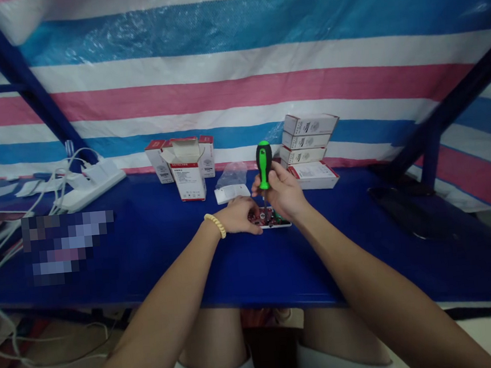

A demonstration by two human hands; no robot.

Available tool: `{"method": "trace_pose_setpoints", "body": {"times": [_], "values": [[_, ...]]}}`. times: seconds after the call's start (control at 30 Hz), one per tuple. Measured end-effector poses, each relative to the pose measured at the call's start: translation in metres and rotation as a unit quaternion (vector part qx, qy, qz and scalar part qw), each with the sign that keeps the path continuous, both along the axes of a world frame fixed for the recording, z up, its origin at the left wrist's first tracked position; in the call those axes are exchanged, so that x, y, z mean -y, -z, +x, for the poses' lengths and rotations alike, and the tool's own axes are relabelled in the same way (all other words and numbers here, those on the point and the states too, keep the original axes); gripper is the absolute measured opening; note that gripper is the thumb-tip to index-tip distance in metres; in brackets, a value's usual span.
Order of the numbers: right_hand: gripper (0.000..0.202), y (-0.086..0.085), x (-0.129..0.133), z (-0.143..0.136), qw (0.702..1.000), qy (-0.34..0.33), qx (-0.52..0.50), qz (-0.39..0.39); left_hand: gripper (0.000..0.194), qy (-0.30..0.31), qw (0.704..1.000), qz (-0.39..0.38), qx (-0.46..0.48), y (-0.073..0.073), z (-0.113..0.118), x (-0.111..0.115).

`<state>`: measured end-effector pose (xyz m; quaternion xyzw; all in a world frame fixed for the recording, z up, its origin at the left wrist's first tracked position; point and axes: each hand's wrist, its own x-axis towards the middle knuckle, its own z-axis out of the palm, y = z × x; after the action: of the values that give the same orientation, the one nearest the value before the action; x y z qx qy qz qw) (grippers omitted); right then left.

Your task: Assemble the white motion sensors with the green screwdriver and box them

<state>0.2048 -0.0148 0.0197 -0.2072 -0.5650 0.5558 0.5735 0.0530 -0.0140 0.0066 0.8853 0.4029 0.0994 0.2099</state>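
A green-and-black screwdriver (264, 165) stands upright in my right hand (288, 190), whose fingers are closed around it below the handle. Its shaft points down at a small open device (278, 224), a white housing with a red circuit board inside. My left hand (238, 215), with a yellow coiled band at the wrist, grips the left end of that device with thumb and fingers. Just behind the left hand lies a white plastic cover (232, 193), and a clear plastic bag (232, 175) is crumpled beyond it.
An opened red-and-white box (189, 177) stands at the back left with other boxes behind it. Several boxes (310, 141) are stacked at the back right. A white power strip (95, 188) with cables lies left; a dark flat object (411, 212) lies right on the blue table (254, 280).
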Motion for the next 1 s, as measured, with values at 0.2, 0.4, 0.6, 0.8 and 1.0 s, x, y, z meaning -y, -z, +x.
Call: {"method": "trace_pose_setpoints", "body": {"times": [0.2, 0.4, 0.6, 0.8, 1.0], "values": [[0.026, -0.007, 0.005, -0.002, 0.997, 0.055, -0.029, -0.035, 0.044, -0.007, 1.0, 0.011, 0.008, 0.003, -0.001, 0.0], [0.024, -0.006, -0.006, 0.008, 0.991, 0.129, -0.03, -0.018, 0.038, 0.015, 0.996, 0.026, 0.082, 0.004, -0.002, 0.0], [0.023, -0.006, -0.01, 0.01, 0.98, 0.156, -0.114, -0.045, 0.026, 0.032, 0.988, 0.06, 0.139, 0.006, -0.001, -0.001], [0.024, -0.005, -0.015, 0.009, 0.966, 0.195, -0.158, -0.059, 0.014, 0.064, 0.978, 0.072, 0.185, 0.011, 0.002, -0.006], [0.036, -0.011, -0.027, 0.04, 0.943, 0.323, -0.06, -0.048, 0.01, -0.035, 0.977, 0.125, 0.17, 0.008, 0.0, -0.008]]}}
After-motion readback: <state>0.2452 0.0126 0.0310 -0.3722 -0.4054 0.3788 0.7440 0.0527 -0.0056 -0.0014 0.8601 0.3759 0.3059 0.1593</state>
